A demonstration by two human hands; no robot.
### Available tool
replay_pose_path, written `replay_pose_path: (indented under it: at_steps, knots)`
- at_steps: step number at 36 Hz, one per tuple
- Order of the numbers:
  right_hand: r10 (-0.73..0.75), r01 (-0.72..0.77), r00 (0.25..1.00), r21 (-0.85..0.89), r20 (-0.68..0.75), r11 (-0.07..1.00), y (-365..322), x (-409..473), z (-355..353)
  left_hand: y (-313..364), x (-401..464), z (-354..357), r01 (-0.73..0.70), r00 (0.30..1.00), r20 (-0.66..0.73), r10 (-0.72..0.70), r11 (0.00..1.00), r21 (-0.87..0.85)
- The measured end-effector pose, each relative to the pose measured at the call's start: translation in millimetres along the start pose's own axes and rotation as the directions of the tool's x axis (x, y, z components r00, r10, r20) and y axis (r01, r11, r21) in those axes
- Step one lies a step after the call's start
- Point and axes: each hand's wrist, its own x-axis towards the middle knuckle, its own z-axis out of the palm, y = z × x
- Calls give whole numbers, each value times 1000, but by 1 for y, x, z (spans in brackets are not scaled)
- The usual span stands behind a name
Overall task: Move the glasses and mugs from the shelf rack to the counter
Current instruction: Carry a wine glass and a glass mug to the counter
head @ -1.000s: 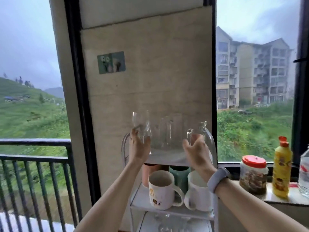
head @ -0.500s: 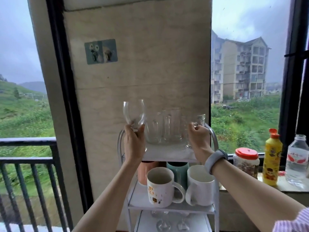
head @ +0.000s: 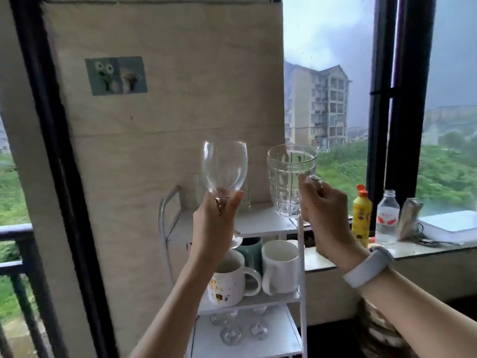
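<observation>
the left hand (head: 214,223) is closed around the stem of a wine glass (head: 224,171), fingers just under the bowl; this grip keeps the bowl upright and the foot hanging free, clear of the shelf rack (head: 258,224). directly right, the right hand (head: 325,215) is closed on the handle of a ribbed glass mug (head: 290,182), which is raised off the top tier, base level; holding by the handle probably leaves the base free for setting down. on the top tier, more clear glassware stands behind the wine glass, too faint to count. the middle tier holds a patterned white mug (head: 229,282), a green mug (head: 251,250) behind it and a plain white mug (head: 280,267); stemmed glasses (head: 232,329) occupy the lowest tier. further right, the surface (head: 325,259) carries a yellow bottle (head: 361,218) and a water bottle (head: 386,220), with bare space nearer the rack, the likely set-down area.
</observation>
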Motion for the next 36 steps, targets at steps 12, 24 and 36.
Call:
replay_pose_path:
  at_steps: [12, 24, 36]
  knots:
    - [-45, 7, 997, -476, -68, 879, -24, -75, -187, 35, -105, 148, 61, 947, 322, 8, 977, -204]
    - [-70, -336, 896, -772, -438, 539, -108, -189, -489, 191, -312, 355, 157, 692, 690, 213, 888, -432]
    - [-224, -585, 692, -715, -686, 384, -231, -288, -741, 393, -509, 506, 259, 374, 821, 432, 801, -539]
